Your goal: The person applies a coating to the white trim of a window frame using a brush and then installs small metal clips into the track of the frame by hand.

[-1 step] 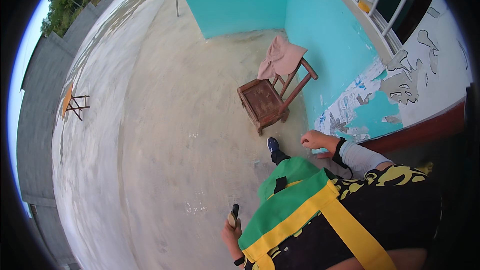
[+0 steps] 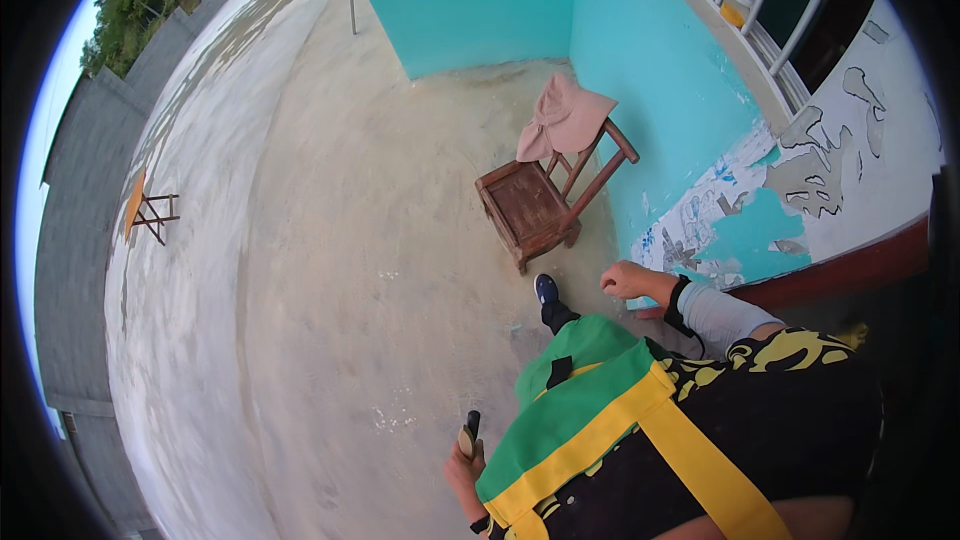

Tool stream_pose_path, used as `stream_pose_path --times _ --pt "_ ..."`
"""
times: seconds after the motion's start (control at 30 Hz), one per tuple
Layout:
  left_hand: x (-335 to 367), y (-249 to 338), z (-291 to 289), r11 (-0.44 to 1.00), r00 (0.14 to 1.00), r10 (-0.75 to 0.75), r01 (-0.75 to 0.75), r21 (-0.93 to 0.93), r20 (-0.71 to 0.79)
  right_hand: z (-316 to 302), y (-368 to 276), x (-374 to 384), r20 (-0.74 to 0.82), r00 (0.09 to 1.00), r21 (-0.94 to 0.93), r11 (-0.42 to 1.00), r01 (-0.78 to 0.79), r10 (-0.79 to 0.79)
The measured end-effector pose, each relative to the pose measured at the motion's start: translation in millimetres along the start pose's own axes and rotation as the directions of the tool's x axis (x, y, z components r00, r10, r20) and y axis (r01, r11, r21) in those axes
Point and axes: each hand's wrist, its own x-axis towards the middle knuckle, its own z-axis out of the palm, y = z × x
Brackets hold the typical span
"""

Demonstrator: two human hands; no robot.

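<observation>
At the lower middle, my left hand [image 2: 464,468] is closed around a small tool [image 2: 468,437] with a black tip and a tan, rounded flat part; its exact kind is unclear. Curled beside the peeling wall, my right hand [image 2: 627,281] shows nothing between its fingers. A green apron [image 2: 580,395] with yellow trim covers my front, over dark patterned clothing. Ahead of my right hand stands a brown wooden chair [image 2: 527,202], and a pink cap [image 2: 566,118] hangs over its backrest. One dark blue shoe [image 2: 546,288] shows near the chair.
The turquoise wall [image 2: 650,90] on the right has flaking paint low down and a barred window [image 2: 765,0] with a jar [image 2: 737,4] on its sill. A small folding table [image 2: 148,210] stands far left on the concrete floor [image 2: 330,290], near a grey block wall [image 2: 80,270].
</observation>
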Motion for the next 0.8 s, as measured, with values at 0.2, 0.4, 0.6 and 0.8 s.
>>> stream_pose_path --times 0.2,0.4,0.6,0.8 --pt "83.5 31.5 21.0 0.993 0.993 -0.085 0.091 -0.075 0.081 -25.8 37.0 144.4 -0.02 1.0 0.02 1.0 -0.022 0.022" --pt "159.1 150.5 1.7 0.995 0.987 -0.095 0.1 -0.032 0.13 -87.6 68.4 252.4 -0.046 0.993 -0.038 0.993 -0.114 0.113" --pt "193.8 169.6 1.2 0.974 0.951 -0.224 0.213 0.073 0.213 -94.1 130.5 348.9 -0.066 0.984 -0.057 0.984 -0.167 0.163" --pt "232.4 176.8 10.7 0.949 0.904 -0.29 0.229 0.217 0.313 -62.5 167.3 404.9 0.115 0.952 -0.121 0.955 -0.272 0.285"
